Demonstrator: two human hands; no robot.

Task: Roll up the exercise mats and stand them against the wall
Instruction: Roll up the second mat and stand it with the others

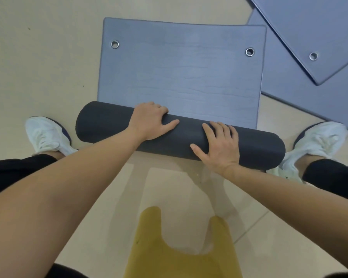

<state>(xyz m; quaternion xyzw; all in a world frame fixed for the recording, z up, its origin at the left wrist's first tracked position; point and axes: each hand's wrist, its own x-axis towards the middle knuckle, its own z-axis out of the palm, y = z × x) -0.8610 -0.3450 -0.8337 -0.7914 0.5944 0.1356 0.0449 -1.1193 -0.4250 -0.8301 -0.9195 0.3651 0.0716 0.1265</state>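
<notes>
A blue-grey exercise mat (181, 73) lies on the floor ahead of me, with its near part wound into a thick dark roll (100, 123). The flat end farthest from me has a metal eyelet near each corner. My left hand (151, 121) rests on top of the roll left of its middle, fingers bent over the far side where the roll meets the flat part. To its right, my right hand (219, 145) lies flat on the roll with fingers spread.
Two more flat blue mats (309, 33) overlap at the upper right, one showing an eyelet. My feet in white shoes (46, 135) stand at either end of the roll. Beige tiled floor (38, 57) surrounds the mats. The hem of my yellow shirt hangs at the bottom centre.
</notes>
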